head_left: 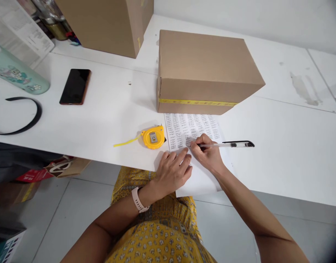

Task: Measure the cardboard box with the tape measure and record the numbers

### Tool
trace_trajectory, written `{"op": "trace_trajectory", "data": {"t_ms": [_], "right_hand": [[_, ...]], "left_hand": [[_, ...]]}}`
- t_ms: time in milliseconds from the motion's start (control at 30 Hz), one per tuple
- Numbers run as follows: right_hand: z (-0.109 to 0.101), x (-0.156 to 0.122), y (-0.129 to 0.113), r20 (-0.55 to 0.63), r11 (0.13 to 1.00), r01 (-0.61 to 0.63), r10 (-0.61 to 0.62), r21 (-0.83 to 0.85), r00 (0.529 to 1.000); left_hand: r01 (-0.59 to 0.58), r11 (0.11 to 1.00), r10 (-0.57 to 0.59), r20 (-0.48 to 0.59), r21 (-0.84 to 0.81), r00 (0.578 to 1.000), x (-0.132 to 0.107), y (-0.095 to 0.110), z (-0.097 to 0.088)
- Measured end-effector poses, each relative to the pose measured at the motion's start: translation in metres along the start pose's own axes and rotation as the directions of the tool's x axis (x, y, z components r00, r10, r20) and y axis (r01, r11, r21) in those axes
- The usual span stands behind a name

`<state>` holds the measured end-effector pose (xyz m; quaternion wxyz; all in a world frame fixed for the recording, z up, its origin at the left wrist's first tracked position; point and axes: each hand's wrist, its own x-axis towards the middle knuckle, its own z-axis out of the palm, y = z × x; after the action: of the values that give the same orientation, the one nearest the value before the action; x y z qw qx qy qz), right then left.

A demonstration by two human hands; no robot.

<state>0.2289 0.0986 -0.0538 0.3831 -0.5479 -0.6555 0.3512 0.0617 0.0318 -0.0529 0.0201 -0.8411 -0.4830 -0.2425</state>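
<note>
My right hand (207,153) is closed around a clear pen with a black cap on its back end (226,144). The pen's tip is down at the sheet of paper (200,179), which carries columns of small handwriting on its upper part. The lower edge of the sheet hangs past the table's front edge. My left hand (173,168) lies with fingers spread at the sheet's lower left, holding nothing. A yellow tape measure (153,138) with its strap sits left of the paper. The taped cardboard box (206,73) stands at the far end of the sheet.
A second cardboard box (102,25) stands at the back left. On the left of the white table (288,153) are a dark phone (75,87), a mint-green bottle (19,73) and a black curved band (33,118). Bags (58,166) are below the table.
</note>
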Motion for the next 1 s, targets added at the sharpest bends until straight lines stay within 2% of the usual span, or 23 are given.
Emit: {"op": "trace_trajectory", "data": {"t_ms": [333,567,1000], "right_hand": [[-0.0005,0.0017,-0.0027,-0.056,0.999,0.003,-0.001,0.032,0.998],[0.0000,0.0020,-0.0002,-0.037,1.000,-0.002,0.003,0.028,0.999],[-0.0015,0.0023,-0.0027,-0.051,1.000,-0.016,0.017,0.023,0.999]], "left_hand": [[0.002,1.000,-0.002,-0.007,-0.008,1.000,0.0000,-0.0004,0.0004],[-0.004,1.000,0.003,-0.047,-0.021,0.999,0.0006,-0.0008,0.0006],[-0.001,1.000,0.001,-0.020,-0.019,1.000,0.0005,-0.0006,-0.0016]]}}
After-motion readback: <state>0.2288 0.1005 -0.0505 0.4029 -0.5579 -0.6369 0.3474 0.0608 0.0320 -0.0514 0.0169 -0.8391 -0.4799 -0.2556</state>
